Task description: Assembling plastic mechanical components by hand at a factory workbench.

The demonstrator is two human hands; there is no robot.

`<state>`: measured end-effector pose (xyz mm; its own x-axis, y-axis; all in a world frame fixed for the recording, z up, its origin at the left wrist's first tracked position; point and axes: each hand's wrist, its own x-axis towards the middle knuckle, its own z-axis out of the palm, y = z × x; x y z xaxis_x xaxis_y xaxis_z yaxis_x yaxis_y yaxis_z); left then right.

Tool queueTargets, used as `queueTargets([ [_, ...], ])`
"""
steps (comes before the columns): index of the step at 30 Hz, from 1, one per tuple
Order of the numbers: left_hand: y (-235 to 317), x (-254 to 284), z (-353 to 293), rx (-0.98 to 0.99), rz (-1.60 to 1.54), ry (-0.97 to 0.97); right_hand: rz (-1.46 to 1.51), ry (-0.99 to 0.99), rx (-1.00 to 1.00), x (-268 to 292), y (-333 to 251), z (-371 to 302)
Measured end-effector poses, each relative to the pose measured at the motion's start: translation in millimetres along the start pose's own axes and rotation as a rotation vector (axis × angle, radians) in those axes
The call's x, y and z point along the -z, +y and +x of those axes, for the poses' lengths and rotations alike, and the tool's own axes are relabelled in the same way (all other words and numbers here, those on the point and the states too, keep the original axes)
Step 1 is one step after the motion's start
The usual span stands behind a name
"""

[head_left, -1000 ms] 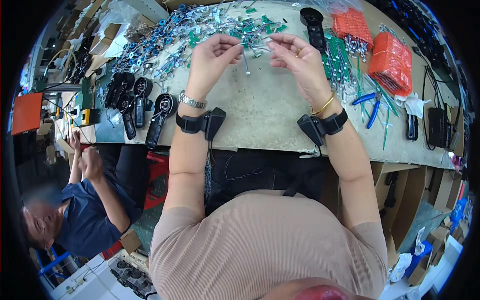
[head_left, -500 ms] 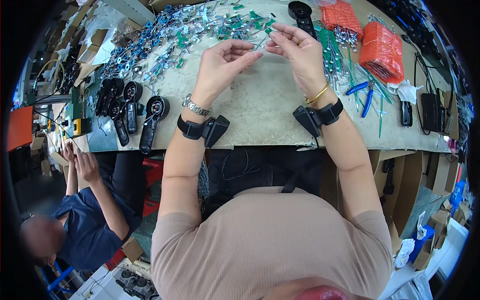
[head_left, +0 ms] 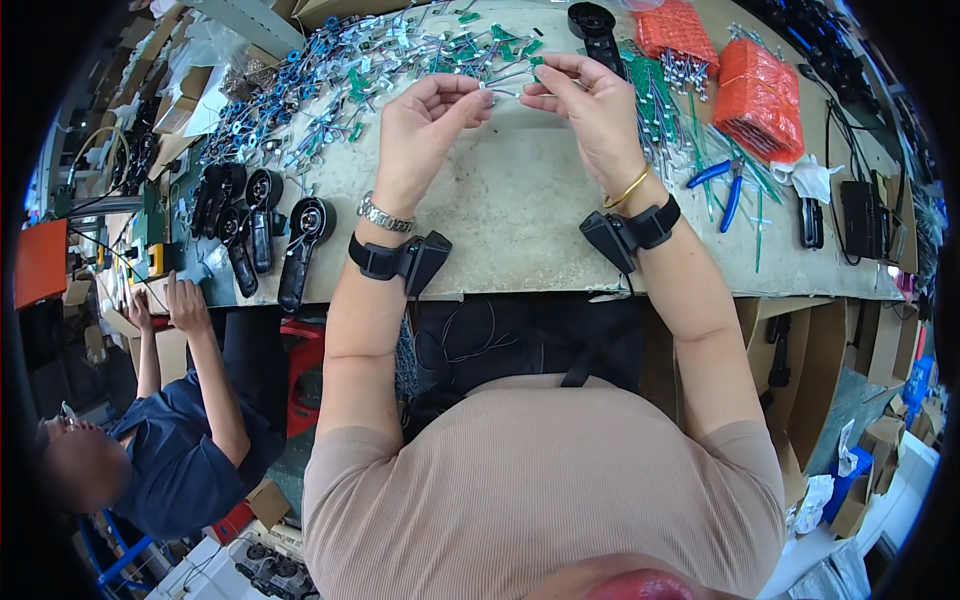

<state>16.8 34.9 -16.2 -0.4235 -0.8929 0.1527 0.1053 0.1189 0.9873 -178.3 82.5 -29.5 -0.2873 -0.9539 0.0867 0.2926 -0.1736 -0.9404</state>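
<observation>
My left hand [head_left: 425, 130] is closed in a pinch on one end of a thin wire [head_left: 504, 93], with a small pale bit at the fingertips. The wire spans the short gap to my right hand [head_left: 592, 110], whose thumb and index finger are also pinched on it. A small green circuit board [head_left: 537, 62] shows right at the right fingertips; I cannot tell whether it is joined to the wire. Both hands are above the worktable [head_left: 520, 200], just on the near side of a heap of wired green boards [head_left: 450, 55].
Black handheld housings [head_left: 305, 240] lie at left, another [head_left: 597, 35] at the back. Blue-handled cutters [head_left: 733, 195], green board strips [head_left: 655, 105] and red bubble-wrapped bundles [head_left: 760, 95] are at right. A co-worker [head_left: 190, 420] sits at lower left.
My left hand has moved left and slightly nearer to me, and the gap between the hands is wider, with the wire now visible across it. The co-worker's hands have shifted.
</observation>
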Motion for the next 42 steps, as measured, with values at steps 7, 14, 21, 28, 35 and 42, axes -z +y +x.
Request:
queueTargets([
  [7,-6.9,7.2,3.1,-0.055,0.011,0.048,-0.020,-0.041,-0.003,0.3,1.7,0.8],
  [14,1.2,9.2,-2.7,-0.232,0.629,-0.062,-0.165,-0.079,0.071,1.6,-3.9,0.2],
  [21,3.3,12.1,-1.3,-0.315,0.732,-0.239,-0.415,-0.191,0.250,1.5,-7.5,-1.1],
  [28,0.0,-7.5,15.6,-0.159,0.306,-0.054,0.052,0.174,0.254,14.7,-8.8,15.8],
  [35,21.4,-63.1,58.9,-0.288,0.728,-0.152,0.436,0.427,0.383,37.4,-18.6,27.7],
  [42,-23.5,-125.4,108.1,-0.409,1.004,-0.052,0.475,0.526,0.379,47.1,-19.9,36.6],
])
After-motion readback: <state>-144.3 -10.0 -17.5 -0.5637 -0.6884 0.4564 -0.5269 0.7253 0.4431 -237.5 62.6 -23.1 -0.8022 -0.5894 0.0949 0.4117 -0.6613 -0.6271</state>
